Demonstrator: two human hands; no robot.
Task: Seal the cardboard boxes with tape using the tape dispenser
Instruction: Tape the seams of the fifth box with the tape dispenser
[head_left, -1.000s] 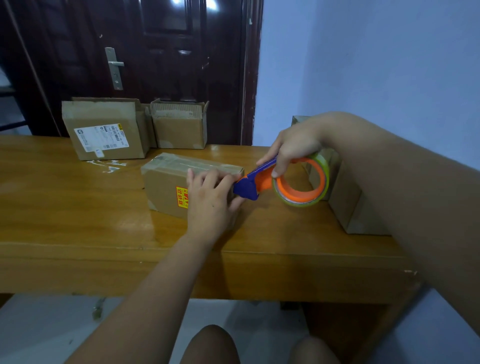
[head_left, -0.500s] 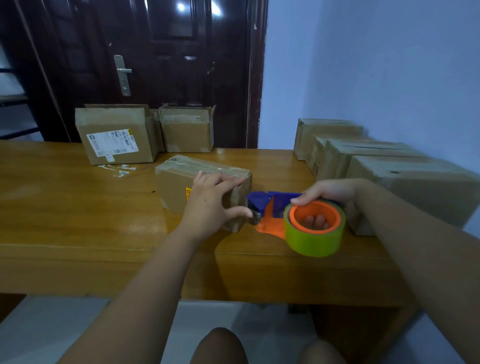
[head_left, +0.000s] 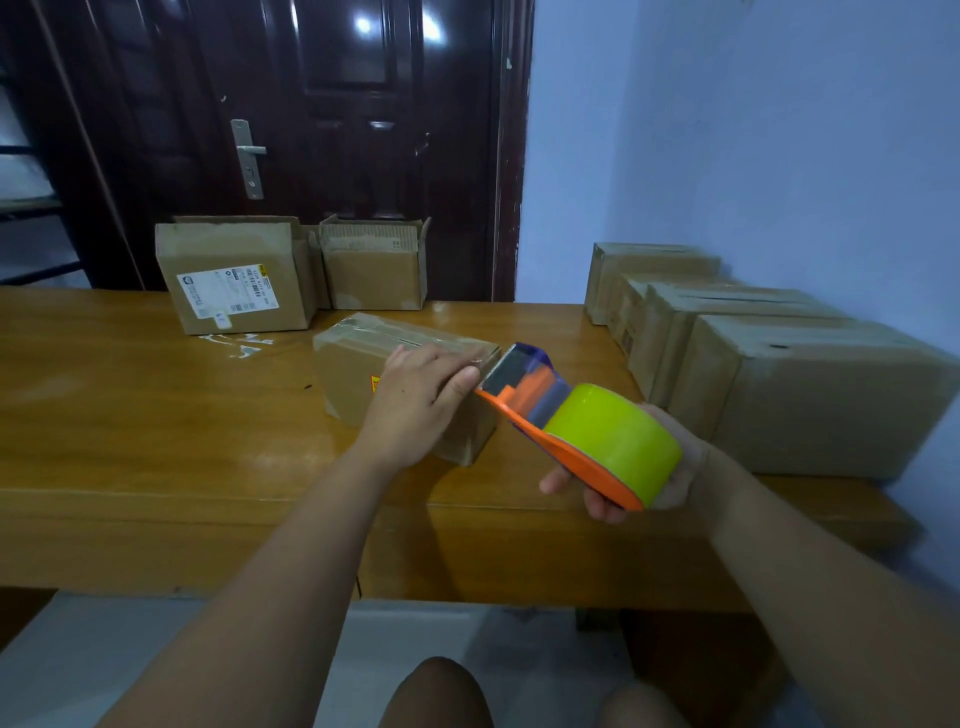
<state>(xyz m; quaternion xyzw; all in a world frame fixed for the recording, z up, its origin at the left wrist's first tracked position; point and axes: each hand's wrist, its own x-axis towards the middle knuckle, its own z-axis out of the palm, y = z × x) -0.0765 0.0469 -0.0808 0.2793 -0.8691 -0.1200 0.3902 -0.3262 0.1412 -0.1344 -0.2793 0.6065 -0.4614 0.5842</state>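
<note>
1. A long wooden table (head_left: 130, 415) runs from left to right across the view, and every box stands on it.
2. A dark door (head_left: 337, 130) with a metal handle (head_left: 248, 156) stands behind the far edge of the table.
3. A row of closed cardboard boxes (head_left: 831, 395) lines the right side of the table, running from near to far along the pale wall, each touching the next.
4. A box with a white label (head_left: 234, 280) stands at the far left of the table. Touching its right side is a smaller open box (head_left: 374, 270) with its flaps up.
5. The box being sealed (head_left: 353, 374) lies in the middle of the table, turned at an angle, with glossy tape along its top.
6. The tape dispenser (head_left: 524, 395), orange with a blue blade end, is held tilted above the table. Its blade end is just beside the top right corner of the middle box. Whether it touches the cardboard is unclear.
7. A yellow-green tape roll (head_left: 613, 436) sits on the near end of the dispenser.
8. The left hand (head_left: 415, 405) rests on the near right part of the middle box, its fingers laid fairly straight over the top edge and its thumb reaching toward the blade.
9. The right hand (head_left: 680, 467) grips the dispenser from below, fingers curled round the orange frame.
10. Scraps of clear tape (head_left: 239, 345) lie on the table in front of the labelled box.
</note>
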